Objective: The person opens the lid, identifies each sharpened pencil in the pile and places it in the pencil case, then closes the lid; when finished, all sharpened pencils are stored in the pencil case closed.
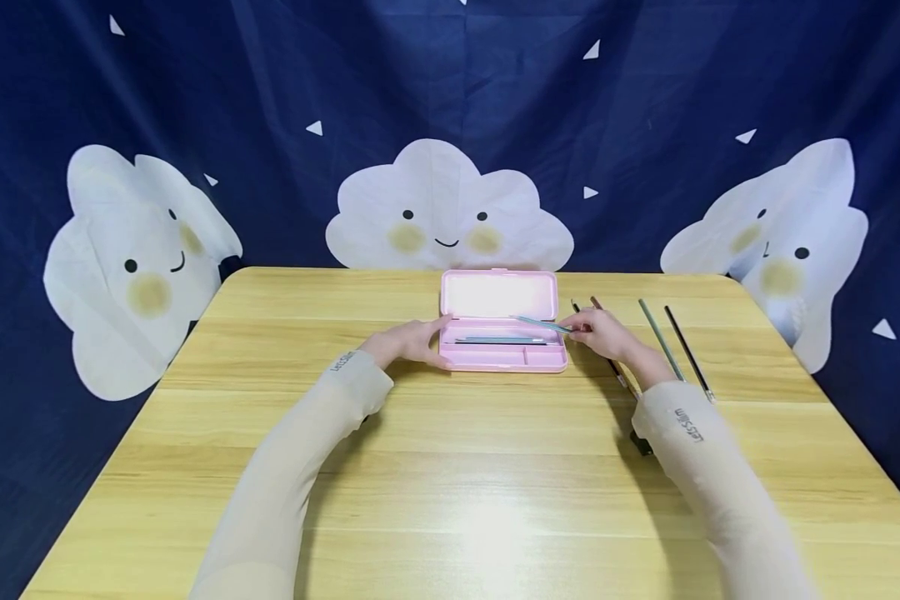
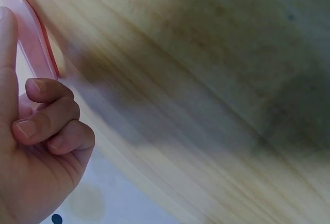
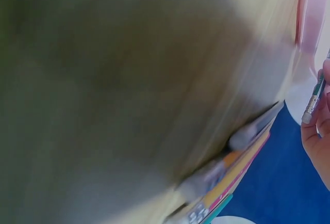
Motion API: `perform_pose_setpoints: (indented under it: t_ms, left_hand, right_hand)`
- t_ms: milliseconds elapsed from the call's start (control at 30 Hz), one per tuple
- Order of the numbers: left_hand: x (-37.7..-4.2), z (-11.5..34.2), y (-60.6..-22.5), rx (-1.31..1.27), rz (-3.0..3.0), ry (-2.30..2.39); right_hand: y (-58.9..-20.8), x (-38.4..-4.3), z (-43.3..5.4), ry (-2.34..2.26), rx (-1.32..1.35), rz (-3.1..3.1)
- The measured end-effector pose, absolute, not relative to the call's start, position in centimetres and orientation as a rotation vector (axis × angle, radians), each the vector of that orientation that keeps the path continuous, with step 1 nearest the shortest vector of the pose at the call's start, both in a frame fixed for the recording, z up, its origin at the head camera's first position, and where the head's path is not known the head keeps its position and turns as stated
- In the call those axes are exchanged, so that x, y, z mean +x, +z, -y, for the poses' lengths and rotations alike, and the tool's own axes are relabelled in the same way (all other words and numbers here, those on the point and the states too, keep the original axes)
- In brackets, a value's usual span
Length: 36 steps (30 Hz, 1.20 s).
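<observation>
A pink pencil case (image 1: 487, 367) lies on the table with its lid (image 1: 499, 295) raised at the back. Several pencils (image 1: 498, 340) lie lengthwise in its long compartment; the front compartments show a divider. At the case's left end my left hand (image 1: 412, 342) holds the case, thumb toward the front and fingers toward the back. My right hand (image 1: 600, 332) pinches a light blue pencil (image 1: 542, 323) near its eraser end, just off the case's right end. This pencil slants over the case, its far tip near the lid hinge. The right wrist view shows its metal ferrule and eraser (image 3: 311, 108).
Right of the case, a green pencil (image 1: 660, 337) and a black pencil (image 1: 690, 354) lie on the wooden table (image 1: 420, 483). Dark pencils (image 1: 613, 367) lie partly under the right hand and forearm. A blue curtain (image 1: 450, 75) with clouds hangs behind the table.
</observation>
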<state>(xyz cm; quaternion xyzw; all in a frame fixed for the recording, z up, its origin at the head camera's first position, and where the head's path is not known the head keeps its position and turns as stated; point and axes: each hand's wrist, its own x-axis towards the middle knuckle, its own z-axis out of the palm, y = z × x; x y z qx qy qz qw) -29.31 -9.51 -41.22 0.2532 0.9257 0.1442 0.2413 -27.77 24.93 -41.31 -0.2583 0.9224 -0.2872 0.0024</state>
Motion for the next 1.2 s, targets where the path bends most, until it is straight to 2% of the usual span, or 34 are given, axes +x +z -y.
perform_pose_setpoints:
  t_ms: [600, 1200]
  left_hand:
    - [-29.3, 9.7, -41.1, 0.696, -2.534, 0.412]
    - [-29.2, 9.7, -41.1, 0.683, -2.541, 0.374]
  right_hand:
    - [-41.3, -29.0, -19.8, -0.767, -0.944, -2.866]
    - [-41.8, -29.5, -17.2, -0.556, -0.975, -2.831]
